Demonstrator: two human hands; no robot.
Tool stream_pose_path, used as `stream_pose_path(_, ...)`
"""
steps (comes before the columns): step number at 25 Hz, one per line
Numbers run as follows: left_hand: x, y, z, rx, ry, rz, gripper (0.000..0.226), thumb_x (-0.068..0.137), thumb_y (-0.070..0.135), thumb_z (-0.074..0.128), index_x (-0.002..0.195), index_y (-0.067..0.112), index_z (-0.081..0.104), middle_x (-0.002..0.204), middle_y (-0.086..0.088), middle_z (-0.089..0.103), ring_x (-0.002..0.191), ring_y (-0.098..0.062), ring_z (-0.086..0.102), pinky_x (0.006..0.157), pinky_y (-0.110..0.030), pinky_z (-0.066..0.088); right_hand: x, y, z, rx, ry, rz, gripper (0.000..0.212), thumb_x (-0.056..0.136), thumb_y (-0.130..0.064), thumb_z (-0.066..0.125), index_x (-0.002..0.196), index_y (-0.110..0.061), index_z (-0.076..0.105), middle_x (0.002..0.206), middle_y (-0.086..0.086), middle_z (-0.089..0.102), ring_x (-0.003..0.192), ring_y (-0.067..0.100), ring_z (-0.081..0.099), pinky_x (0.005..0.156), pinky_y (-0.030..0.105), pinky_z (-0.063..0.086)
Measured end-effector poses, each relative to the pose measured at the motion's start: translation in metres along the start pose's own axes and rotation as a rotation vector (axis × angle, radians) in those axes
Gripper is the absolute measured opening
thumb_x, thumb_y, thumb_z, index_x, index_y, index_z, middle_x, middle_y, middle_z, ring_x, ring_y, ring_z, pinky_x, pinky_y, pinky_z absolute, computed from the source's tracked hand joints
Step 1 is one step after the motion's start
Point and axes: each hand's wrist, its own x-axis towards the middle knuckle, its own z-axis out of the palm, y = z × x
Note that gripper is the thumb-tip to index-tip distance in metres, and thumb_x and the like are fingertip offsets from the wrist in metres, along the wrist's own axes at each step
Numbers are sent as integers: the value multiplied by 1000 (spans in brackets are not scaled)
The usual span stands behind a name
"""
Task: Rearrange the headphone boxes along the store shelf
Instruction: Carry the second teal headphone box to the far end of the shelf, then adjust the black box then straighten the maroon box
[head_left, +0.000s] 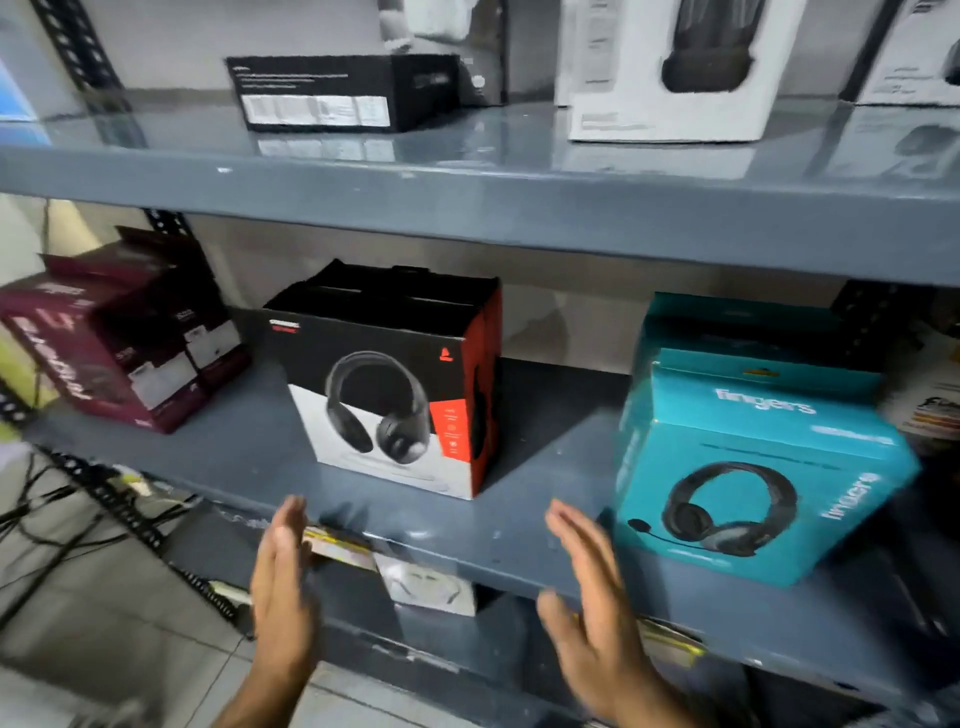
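Observation:
A black, white and red headphone box (400, 379) stands in the middle of the grey middle shelf (524, 540). A teal headphone box (753, 467) stands to its right, near the shelf's front edge, with another teal box behind it. A maroon box (114, 343) leans tilted at the left end. My left hand (283, 587) and my right hand (592, 592) are both held flat with palms facing each other, just in front of the shelf edge below the black box. Neither hand touches a box.
The upper shelf (467, 192) carries a flat black box (337, 93) and a white box (670, 67). Perforated metal uprights (78, 57) stand at the left. Cables (57, 525) hang at the lower left. Small packages (426, 582) lie on the shelf below.

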Motion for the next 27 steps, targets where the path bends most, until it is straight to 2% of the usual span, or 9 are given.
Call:
stream_pose_path(3,72,16,2,-191,82,-172,63,97,54,21,149,19,26,159,-1,27,147,-14,25,122,-35,16,67,-6,47,350,178,369,60,87,-63,38,137,-33,31,150,-9,30,141,14,31,117,33,22)
stream_pose_path(7,155,20,18,-453,-181,-218,67,99,51,12,150,9,22,158,-9,27,142,-18,30,121,-35,15,133,7,85,625,254,633,132,39,-97,45,143,-17,36,140,-14,34,131,2,34,111,24,22)
stream_pose_path(10,185,2,13,-311,-370,-242,65,96,46,31,140,-1,40,145,-20,46,127,-21,46,104,-24,37,153,17,112,643,302,659,98,38,-98,45,104,-29,70,120,-6,66,111,7,60,103,32,40)
stream_pose_path(12,192,-7,9,-120,-510,-187,60,89,47,45,126,0,52,126,-16,59,113,-18,55,93,-20,40,158,21,121,584,408,738,89,34,-100,42,86,-34,73,111,-1,73,97,12,65,97,39,47)
stream_pose_path(15,206,-17,4,-67,-630,-240,39,97,42,40,108,9,57,106,-2,62,94,-6,57,79,-6,46,161,19,132,454,560,807,79,39,-100,36,88,-42,58,139,11,55,104,13,59,98,35,42)
stream_pose_path(18,209,-30,-3,-75,-636,-211,79,78,74,39,103,1,55,105,-10,62,99,-14,56,95,-30,47,159,6,138,444,615,839,70,52,-95,37,76,-40,72,89,-1,75,88,22,66,96,45,48)
stream_pose_path(20,204,-31,-4,-66,-637,-215,61,86,65,36,96,8,56,100,-7,62,94,-11,55,87,-21,48,158,1,136,419,656,846,64,78,-78,33,66,-29,72,65,-5,70,73,20,63,83,37,50)
stream_pose_path(24,189,-13,-3,-98,-530,-239,32,102,31,30,86,19,56,90,6,59,87,-6,55,69,-2,45,159,-7,136,397,667,844,77,73,-82,32,83,-13,66,80,5,64,74,23,60,80,39,46)
stream_pose_path(27,192,-13,-3,-93,-531,-217,32,101,30,32,107,13,59,109,-2,63,106,-14,57,86,-8,46,158,-12,135,422,679,854,62,82,-73,30,89,-20,63,83,-2,61,77,17,58,85,37,43)
